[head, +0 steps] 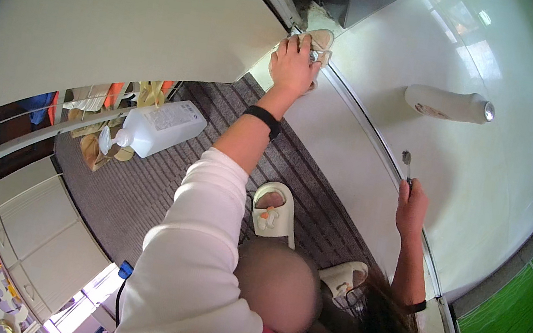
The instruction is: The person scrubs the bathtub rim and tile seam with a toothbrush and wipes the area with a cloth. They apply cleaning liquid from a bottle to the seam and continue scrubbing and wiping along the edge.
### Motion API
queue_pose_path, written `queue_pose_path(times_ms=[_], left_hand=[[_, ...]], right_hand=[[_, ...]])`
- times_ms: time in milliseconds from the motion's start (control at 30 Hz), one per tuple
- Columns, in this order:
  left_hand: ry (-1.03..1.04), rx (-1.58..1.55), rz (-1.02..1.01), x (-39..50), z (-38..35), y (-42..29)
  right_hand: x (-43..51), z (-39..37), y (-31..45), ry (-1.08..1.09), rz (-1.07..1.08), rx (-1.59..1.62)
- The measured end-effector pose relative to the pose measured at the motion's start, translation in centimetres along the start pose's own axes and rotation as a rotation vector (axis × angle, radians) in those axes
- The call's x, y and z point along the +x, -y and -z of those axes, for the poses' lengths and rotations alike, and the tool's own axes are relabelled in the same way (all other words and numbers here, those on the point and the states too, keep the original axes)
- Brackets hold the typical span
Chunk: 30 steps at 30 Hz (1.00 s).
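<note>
My left hand [293, 65] presses on a folded beige cloth [321, 38] over the far end of a metal floor track [363, 111]. The fingers curl around part of the cloth, and a small shiny spot shows beside them. My right hand [412, 209] grips the dark handle of a small brush [406, 158] by the track. Its bristle head points away from me, over the pale tile floor [491, 184]. A white bottle [444, 104] with a silvery cap is on the tiles beyond the brush; whether it stands or lies I cannot tell.
A translucent jug [164, 125] with a printed label is on the grey striped mat [102, 193], beside a shoe rack [92, 122]. A pale panel [130, 6] rises at upper left. My slippered feet [276, 214] are on the mat. Green flooring [509, 306] lies at right.
</note>
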<state>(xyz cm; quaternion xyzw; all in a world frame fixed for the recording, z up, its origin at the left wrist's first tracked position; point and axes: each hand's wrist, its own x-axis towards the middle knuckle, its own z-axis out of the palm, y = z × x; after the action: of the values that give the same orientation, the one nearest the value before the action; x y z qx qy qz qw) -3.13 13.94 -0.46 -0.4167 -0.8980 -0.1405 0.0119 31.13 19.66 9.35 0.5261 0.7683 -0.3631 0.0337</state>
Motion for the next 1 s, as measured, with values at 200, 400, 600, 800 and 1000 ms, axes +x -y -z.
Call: queue_pose_path(times_ms=[200, 400, 600, 800, 1000], left_hand=[[-0.076, 0.037, -0.039, -0.2, -3.5, -3.4], [0.226, -0.049, -0.263, -8.8, -4.7, -11.0], [0.317, -0.38, -0.346, -13.5, -2.1, -15.9], [0.702, -1.289, 0.012, -14.0, 2.6, -14.1], [0.652, -1.344, 0.36, -13.8, 5.6, -10.4]], right_hand=[[-0.1, -0.1, 0.7, 0.017, -0.031, 0.019], [0.1, -0.3, 1.3, -0.021, -0.013, 0.059], [0.4, 0.4, 0.4, 0.104, -0.174, 0.479], [-0.2, -1.8, 2.8, 0.082, 0.064, 0.707], [0.2, -6.8, 4.7, 0.011, 0.215, 0.299]])
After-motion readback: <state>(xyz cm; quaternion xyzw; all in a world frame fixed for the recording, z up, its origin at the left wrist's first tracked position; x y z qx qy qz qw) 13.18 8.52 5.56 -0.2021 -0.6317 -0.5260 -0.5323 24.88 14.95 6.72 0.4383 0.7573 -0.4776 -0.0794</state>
